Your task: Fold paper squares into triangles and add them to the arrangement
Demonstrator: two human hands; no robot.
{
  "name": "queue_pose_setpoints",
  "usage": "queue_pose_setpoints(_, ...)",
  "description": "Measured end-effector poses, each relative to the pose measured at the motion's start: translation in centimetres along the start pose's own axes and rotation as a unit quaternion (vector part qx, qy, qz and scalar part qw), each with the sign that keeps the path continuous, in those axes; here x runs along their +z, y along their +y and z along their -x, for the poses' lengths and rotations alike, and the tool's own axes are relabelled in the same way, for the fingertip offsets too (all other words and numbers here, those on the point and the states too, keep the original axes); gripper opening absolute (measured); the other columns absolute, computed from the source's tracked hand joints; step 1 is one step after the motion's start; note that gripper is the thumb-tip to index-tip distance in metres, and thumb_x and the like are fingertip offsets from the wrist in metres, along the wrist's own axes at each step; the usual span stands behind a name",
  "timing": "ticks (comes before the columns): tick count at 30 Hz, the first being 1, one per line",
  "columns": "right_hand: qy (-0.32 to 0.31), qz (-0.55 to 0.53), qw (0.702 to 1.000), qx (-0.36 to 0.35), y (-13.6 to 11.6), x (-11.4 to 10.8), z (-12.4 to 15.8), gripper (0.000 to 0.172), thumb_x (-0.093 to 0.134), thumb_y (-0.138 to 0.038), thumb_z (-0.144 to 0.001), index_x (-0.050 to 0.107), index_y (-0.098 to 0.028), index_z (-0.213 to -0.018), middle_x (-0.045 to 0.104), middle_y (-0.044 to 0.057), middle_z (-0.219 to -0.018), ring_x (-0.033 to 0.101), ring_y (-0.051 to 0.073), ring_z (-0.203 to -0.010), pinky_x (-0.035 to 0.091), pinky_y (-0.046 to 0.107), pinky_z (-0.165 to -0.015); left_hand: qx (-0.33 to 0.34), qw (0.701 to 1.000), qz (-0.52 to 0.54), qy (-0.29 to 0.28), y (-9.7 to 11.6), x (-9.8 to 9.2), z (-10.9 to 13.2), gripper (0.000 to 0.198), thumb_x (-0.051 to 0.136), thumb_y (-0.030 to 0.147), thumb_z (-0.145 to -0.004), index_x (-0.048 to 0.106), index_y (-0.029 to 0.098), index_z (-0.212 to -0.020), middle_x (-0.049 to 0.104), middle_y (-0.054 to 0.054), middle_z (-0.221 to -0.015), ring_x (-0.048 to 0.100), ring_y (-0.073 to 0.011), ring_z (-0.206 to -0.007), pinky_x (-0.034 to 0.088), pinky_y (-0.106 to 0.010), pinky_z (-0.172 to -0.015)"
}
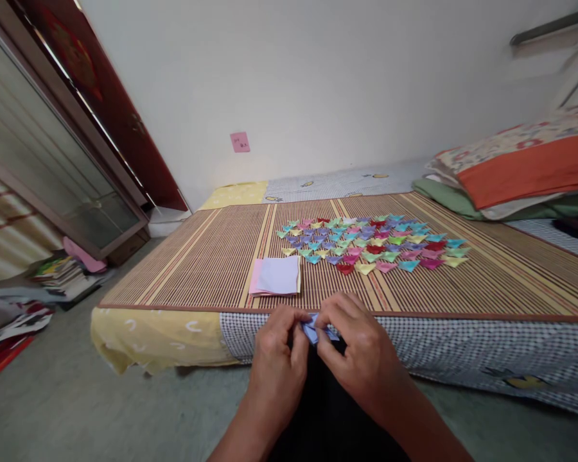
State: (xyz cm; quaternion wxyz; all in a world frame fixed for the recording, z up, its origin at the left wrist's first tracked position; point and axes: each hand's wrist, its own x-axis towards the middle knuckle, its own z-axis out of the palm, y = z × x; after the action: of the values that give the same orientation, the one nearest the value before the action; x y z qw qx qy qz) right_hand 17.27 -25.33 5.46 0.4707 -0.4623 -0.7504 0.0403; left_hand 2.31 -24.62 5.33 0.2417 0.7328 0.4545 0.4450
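Between my two hands is a small piece of folded blue paper [311, 330], held in front of the bed's near edge. My left hand [280, 351] pinches its left side between thumb and fingers. On the other side my right hand [355, 335] grips it the same way, its fingers covering part of the folds. Just beyond, a stack of square paper sheets [277, 276] lies on the mat, pale lilac on top with pink and yellow edges showing. To its right, many small folded paper pieces [376, 249] in several colours are laid out in rows.
A striped bamboo mat [197, 256] covers the bed. Folded bedding [525, 167] is piled at the right. A pink note [239, 142] sticks to the white wall. Books [58, 274] are stacked on the left, near a glass-fronted cabinet [52, 141] and a red door [110, 96].
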Motion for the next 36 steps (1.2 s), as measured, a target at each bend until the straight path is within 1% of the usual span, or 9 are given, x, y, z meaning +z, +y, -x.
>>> queue_pose_setpoints(3,-0.001,-0.006,1.0,0.003,0.2,0.0,0.1,0.024,0.052,0.0,-0.086,0.047,-0.021,-0.076,0.053,0.004,-0.08,0.05,0.022,-0.08,0.04,0.034,-0.072,0.003,1.0,-0.015,-0.008,0.1,-0.1,0.0,0.021,0.049,0.009,-0.095,0.067,0.02,-0.092,0.068,-0.002,-0.087,0.065,-0.0168,-0.081,0.046,-0.027,-0.072)
queue_pose_setpoints(6,-0.005,-0.01,1.0,0.012,0.5,0.0,0.2,0.022,0.053,-0.001,-0.085,0.049,-0.021,-0.076,0.054,0.005,-0.081,0.051,0.022,-0.08,0.041,0.034,-0.072,-0.004,0.999,-0.01,-0.045,0.3,-0.1,-0.1,0.019,0.052,0.009,-0.094,0.068,0.019,-0.094,0.068,-0.003,-0.09,0.065,-0.0169,-0.084,0.047,-0.027,-0.074)
queue_pose_setpoints(10,-0.017,-0.044,0.999,0.022,0.8,0.1,0.3,0.022,0.053,0.0,-0.082,0.05,-0.02,-0.077,0.056,0.004,-0.083,0.054,0.022,-0.082,0.043,0.033,-0.073,-0.034,0.996,0.017,-0.08,0.2,-0.1,-0.3,0.014,0.06,0.006,-0.088,0.067,0.018,-0.086,0.065,-0.002,-0.087,0.062,-0.017,-0.083,0.045,-0.027,-0.07)
queue_pose_setpoints(15,-0.021,-0.075,0.996,0.035,1.0,0.1,0.5,0.019,0.054,-0.001,-0.083,0.055,-0.02,-0.08,0.059,0.004,-0.085,0.057,0.021,-0.085,0.046,0.033,-0.075,-0.035,0.997,0.05,-0.05,-0.1,0.0,-0.1,0.017,0.059,0.006,-0.09,0.066,0.019,-0.082,0.064,-0.001,-0.088,0.063,-0.0172,-0.089,0.046,-0.028,-0.079)
queue_pose_setpoints(19,-0.016,-0.073,0.996,0.052,0.9,0.1,0.5,0.017,0.054,-0.004,-0.084,0.058,-0.02,-0.087,0.061,0.005,-0.09,0.061,0.021,-0.088,0.048,0.032,-0.078,-0.01,0.999,0.04,-0.032,-0.1,0.1,0.0,0.019,0.058,0.006,-0.093,0.068,0.02,-0.084,0.065,-0.001,-0.09,0.063,-0.016,-0.089,0.047,-0.027,-0.078)
queue_pose_setpoints(24,-0.015,-0.004,0.995,0.096,0.8,0.2,0.5,0.014,0.051,-0.008,-0.083,0.052,-0.021,-0.081,0.059,0.002,-0.078,0.059,0.018,-0.071,0.043,0.028,-0.063,0.024,1.0,0.006,-0.019,-0.4,0.2,-0.1,0.022,0.057,0.004,-0.094,0.069,0.021,-0.088,0.065,-0.002,-0.092,0.064,-0.0163,-0.089,0.048,-0.026,-0.077)
queue_pose_setpoints(27,-0.052,0.022,0.988,0.142,0.8,0.2,0.6,0.014,0.052,-0.013,-0.085,0.047,-0.023,-0.077,0.054,-0.002,-0.065,0.054,0.015,-0.055,0.035,0.026,-0.053,0.029,0.999,-0.004,-0.018,-0.6,0.2,-0.1,0.022,0.057,0.003,-0.093,0.069,0.021,-0.089,0.066,-0.003,-0.094,0.064,-0.0165,-0.091,0.048,-0.026,-0.079)
queue_pose_setpoints(31,-0.105,0.008,0.978,0.18,1.0,0.3,0.5,0.012,0.051,-0.018,-0.088,0.049,-0.023,-0.077,0.054,-0.003,-0.06,0.052,0.015,-0.05,0.034,0.025,-0.052,0.035,0.999,-0.018,-0.01,-0.7,0.3,0.0,0.022,0.056,0.002,-0.094,0.068,0.021,-0.089,0.065,-0.002,-0.092,0.064,-0.0165,-0.09,0.049,-0.026,-0.08)
queue_pose_setpoints(36,-0.103,-0.035,0.974,0.197,1.4,0.0,0.2,0.012,0.051,-0.02,-0.089,0.052,-0.023,-0.077,0.057,-0.002,-0.062,0.055,0.016,-0.054,0.037,0.026,-0.054,0.038,0.999,-0.019,-0.016,-0.6,0.7,0.1,0.022,0.056,0.003,-0.094,0.068,0.021,-0.091,0.065,-0.003,-0.094,0.065,-0.0165,-0.09,0.049,-0.026,-0.08)
